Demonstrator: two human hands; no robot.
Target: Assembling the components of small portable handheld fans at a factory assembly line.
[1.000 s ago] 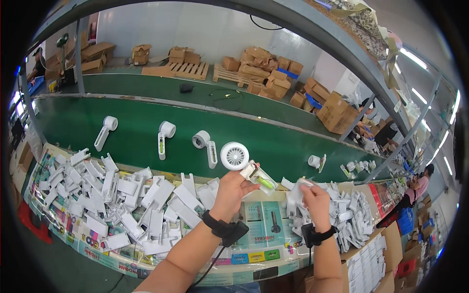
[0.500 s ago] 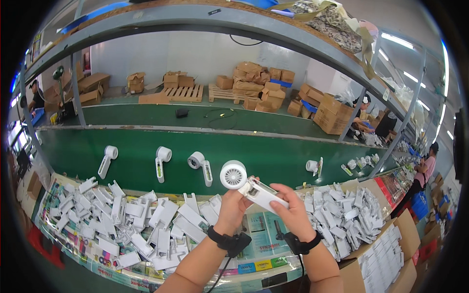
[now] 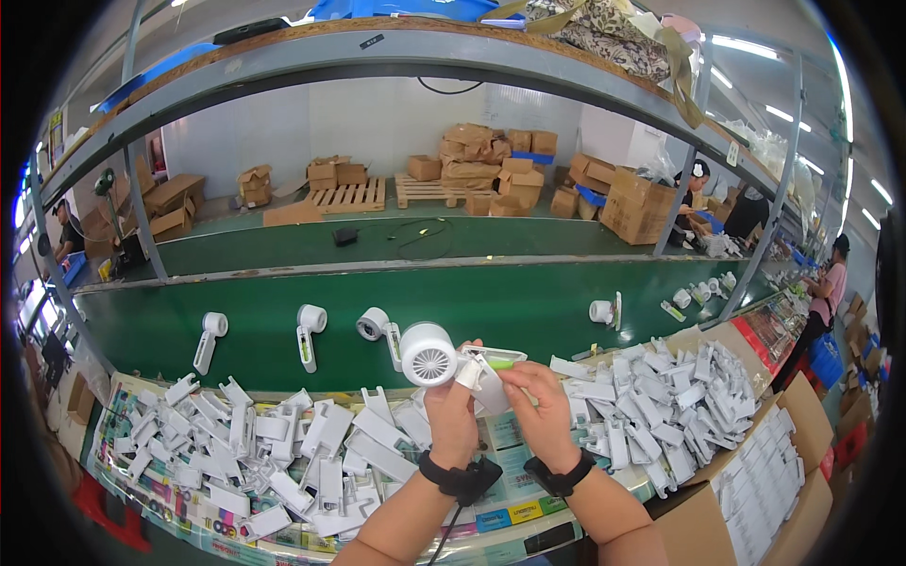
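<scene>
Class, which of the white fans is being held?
The central fan, round grille facing the camera, gripped in the left hand; the other fans rest on the green belt.

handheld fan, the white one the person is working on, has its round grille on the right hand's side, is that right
No: the head view shows the round grille on the side of the left hand, not the right hand. The handheld fan is indeed white.

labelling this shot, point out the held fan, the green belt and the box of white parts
Held fan (image 3: 428, 356): head view, on its round grille.
Green belt (image 3: 514, 304): head view, on bare surface.
Box (image 3: 694, 530): head view, on bare cardboard.
</scene>
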